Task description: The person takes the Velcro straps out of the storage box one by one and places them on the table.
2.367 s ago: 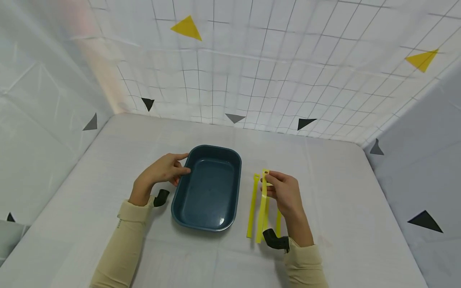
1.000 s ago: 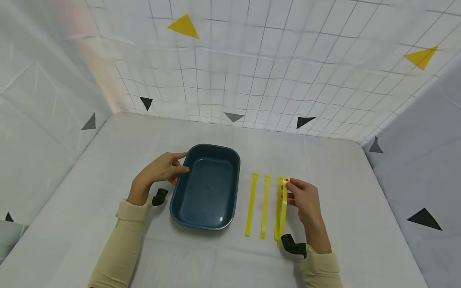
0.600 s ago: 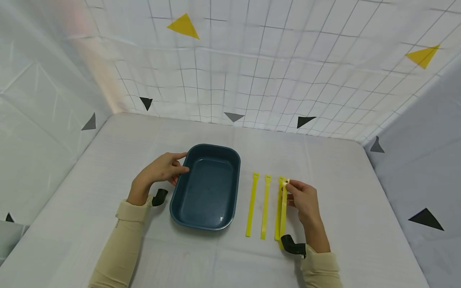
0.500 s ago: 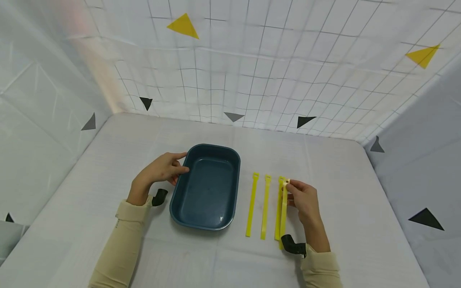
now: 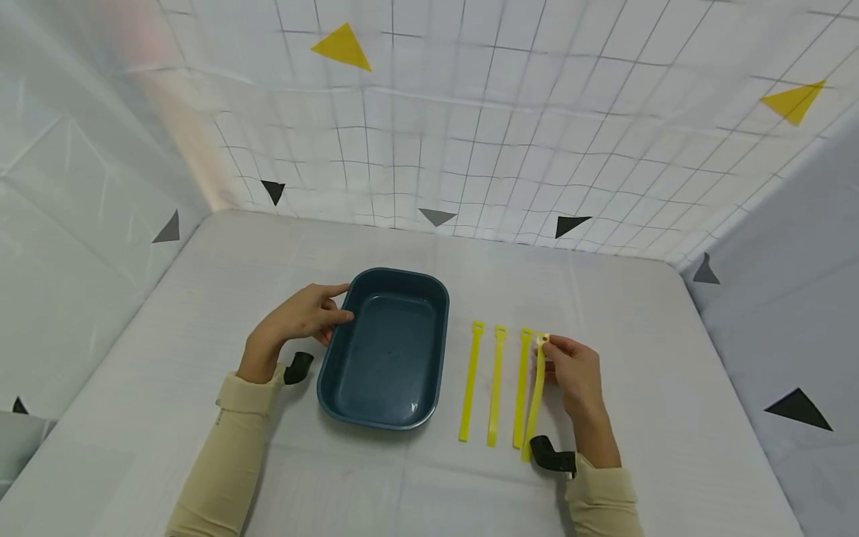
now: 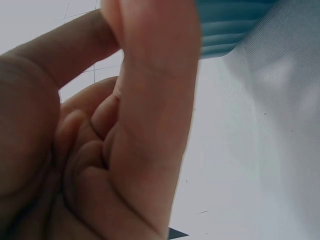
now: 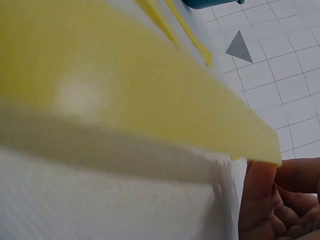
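Since a moment ago, the fourth yellow strap (image 5: 535,395) has shifted right, off the third strap (image 5: 520,388), and now lies just beside it with its near end angled slightly left. Right hand (image 5: 573,373) pinches that strap's far end between thumb and fingertip, the other fingers curled. Left of these lie two more yellow straps (image 5: 483,382), parallel on the white counter (image 5: 644,358). Farther left sits the dark blue tray (image 5: 385,350); the left hand (image 5: 295,322) grips its far-left rim, thumb and forefinger curled on the edge.
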A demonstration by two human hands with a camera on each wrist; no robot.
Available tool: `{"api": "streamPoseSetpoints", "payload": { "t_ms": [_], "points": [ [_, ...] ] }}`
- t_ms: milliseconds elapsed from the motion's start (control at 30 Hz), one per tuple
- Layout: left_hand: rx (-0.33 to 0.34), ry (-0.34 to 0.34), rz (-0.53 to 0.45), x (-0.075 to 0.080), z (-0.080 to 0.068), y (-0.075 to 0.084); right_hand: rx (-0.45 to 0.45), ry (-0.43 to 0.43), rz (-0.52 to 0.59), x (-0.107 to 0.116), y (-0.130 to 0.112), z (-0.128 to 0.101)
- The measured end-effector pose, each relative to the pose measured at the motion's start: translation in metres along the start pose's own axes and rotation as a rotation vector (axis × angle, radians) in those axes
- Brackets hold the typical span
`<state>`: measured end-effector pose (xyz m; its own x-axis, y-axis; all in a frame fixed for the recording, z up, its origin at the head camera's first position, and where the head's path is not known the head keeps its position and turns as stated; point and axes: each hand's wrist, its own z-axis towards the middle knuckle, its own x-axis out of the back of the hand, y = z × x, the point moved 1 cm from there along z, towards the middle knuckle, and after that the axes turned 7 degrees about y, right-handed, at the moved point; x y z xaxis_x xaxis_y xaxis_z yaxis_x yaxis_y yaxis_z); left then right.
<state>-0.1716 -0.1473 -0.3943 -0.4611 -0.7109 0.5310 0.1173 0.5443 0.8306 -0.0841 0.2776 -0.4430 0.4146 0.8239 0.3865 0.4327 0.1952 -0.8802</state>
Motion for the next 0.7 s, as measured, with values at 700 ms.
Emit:
{"api": "streamPoseSetpoints", "payload": {
  "t_ms": [700],
  "points": [
    [0.001,0.006,-0.016,-0.001,0.001,-0.002,0.092,0.014,-0.076,0.005,0.005,0.014]
  ]
}}
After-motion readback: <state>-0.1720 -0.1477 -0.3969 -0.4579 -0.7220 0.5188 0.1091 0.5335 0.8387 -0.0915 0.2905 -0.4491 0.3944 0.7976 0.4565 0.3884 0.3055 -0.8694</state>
